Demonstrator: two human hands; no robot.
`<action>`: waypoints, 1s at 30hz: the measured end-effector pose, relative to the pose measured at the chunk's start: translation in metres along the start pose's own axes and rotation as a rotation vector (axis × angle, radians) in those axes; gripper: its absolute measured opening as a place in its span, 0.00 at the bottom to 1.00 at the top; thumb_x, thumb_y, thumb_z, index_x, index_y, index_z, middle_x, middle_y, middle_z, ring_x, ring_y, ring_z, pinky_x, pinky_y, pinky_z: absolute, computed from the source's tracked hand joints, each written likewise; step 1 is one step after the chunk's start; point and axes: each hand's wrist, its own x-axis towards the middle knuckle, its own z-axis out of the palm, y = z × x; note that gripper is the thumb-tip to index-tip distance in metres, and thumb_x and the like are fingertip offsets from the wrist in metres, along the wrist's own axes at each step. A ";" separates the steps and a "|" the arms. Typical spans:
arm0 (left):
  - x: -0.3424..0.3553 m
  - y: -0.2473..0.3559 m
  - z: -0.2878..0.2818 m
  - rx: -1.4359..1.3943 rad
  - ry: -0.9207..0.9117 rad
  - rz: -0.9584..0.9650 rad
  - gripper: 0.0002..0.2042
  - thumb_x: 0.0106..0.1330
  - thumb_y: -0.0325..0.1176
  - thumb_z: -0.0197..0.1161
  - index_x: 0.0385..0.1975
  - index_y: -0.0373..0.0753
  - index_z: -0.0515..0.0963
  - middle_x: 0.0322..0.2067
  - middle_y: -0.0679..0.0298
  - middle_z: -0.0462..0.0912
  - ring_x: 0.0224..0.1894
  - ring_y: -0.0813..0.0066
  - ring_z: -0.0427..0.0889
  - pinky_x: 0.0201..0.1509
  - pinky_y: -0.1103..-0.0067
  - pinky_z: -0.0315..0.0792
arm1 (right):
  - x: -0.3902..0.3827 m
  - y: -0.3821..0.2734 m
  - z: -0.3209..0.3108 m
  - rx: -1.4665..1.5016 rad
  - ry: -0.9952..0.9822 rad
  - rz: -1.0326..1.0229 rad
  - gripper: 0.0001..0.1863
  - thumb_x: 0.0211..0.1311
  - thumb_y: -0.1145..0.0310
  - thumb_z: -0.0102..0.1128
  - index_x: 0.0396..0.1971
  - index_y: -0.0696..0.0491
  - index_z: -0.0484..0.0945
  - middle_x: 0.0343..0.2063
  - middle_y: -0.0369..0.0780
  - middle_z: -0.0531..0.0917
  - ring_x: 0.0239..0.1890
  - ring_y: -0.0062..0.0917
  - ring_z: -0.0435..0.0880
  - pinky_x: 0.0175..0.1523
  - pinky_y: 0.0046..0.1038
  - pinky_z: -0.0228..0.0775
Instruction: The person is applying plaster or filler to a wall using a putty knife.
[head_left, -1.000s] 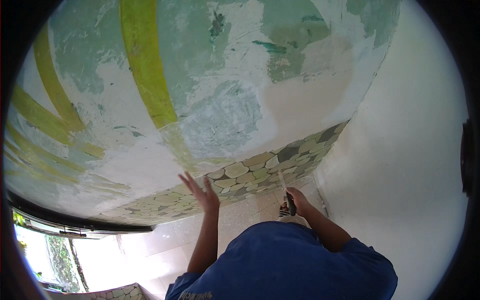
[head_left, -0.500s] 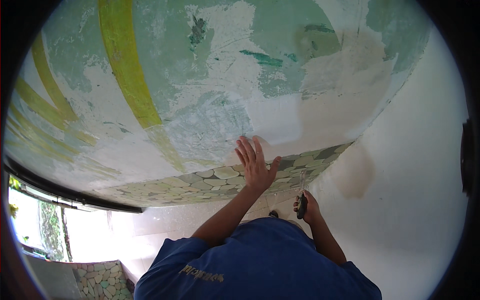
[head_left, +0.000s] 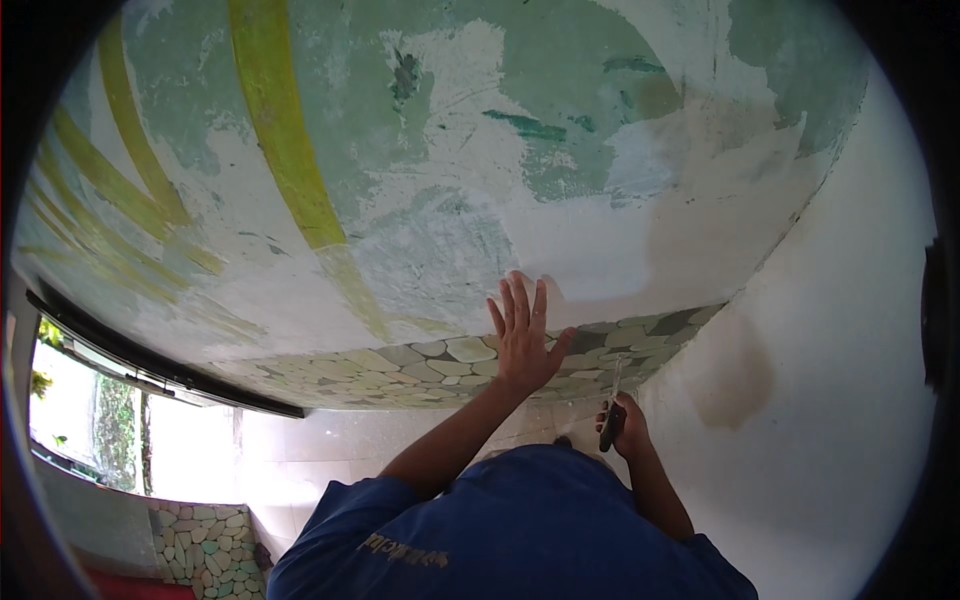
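Note:
My left hand (head_left: 525,345) is pressed to the wall with its fingers spread, palm toward the surface. Its fingertips reach the bare pale plaster, and the lower part overlaps the band of flat stone tiles (head_left: 470,348). Lower and to the right, my right hand (head_left: 631,428) is closed round a scraper (head_left: 609,428). The tool has a dark handle and a thin blade pointing up, seen nearly edge-on. Facing me, the wall (head_left: 440,110) carries green paint, partly stripped to whitish patches, with curved yellow stripes (head_left: 285,130) on the left.
A white side wall (head_left: 830,430) with a brownish damp-looking patch (head_left: 733,385) meets the painted wall on the right. Pale floor tiles (head_left: 330,450) lie below. Bright openings (head_left: 75,400) and a stone-clad block (head_left: 205,545) are at the left, with something red (head_left: 135,585) near it.
The view has shifted slightly, so the wall sits further right and lower. My left hand stays spread against the wall, and my right still grips the scraper.

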 end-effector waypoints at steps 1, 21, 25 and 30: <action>0.000 -0.003 -0.004 0.039 -0.015 0.000 0.39 0.61 0.50 0.56 0.66 0.33 0.48 0.66 0.37 0.35 0.68 0.35 0.32 0.65 0.47 0.29 | 0.000 0.002 0.002 -0.042 -0.019 -0.066 0.10 0.59 0.62 0.51 0.38 0.49 0.67 0.28 0.40 0.73 0.25 0.30 0.75 0.28 0.33 0.69; -0.014 -0.221 -0.178 0.226 0.670 -0.224 0.37 0.64 0.45 0.57 0.67 0.37 0.47 0.68 0.45 0.34 0.70 0.46 0.33 0.69 0.55 0.37 | -0.016 0.014 0.097 -0.471 -0.049 -0.264 0.14 0.68 0.59 0.47 0.27 0.52 0.65 0.19 0.36 0.72 0.16 0.20 0.70 0.23 0.26 0.66; -0.019 -0.254 -0.186 0.214 0.687 -0.076 0.34 0.68 0.45 0.51 0.67 0.37 0.46 0.68 0.47 0.35 0.70 0.47 0.33 0.69 0.54 0.35 | -0.014 0.015 0.142 -0.595 -0.059 -0.441 0.15 0.69 0.58 0.46 0.25 0.53 0.65 0.17 0.36 0.71 0.14 0.18 0.67 0.20 0.22 0.62; -0.014 -0.276 -0.173 0.343 0.742 -0.011 0.33 0.70 0.49 0.41 0.67 0.36 0.43 0.68 0.47 0.34 0.70 0.47 0.33 0.69 0.54 0.30 | -0.007 -0.015 0.226 -0.794 0.030 -0.710 0.19 0.68 0.56 0.47 0.22 0.53 0.65 0.10 0.32 0.67 0.08 0.14 0.63 0.14 0.20 0.54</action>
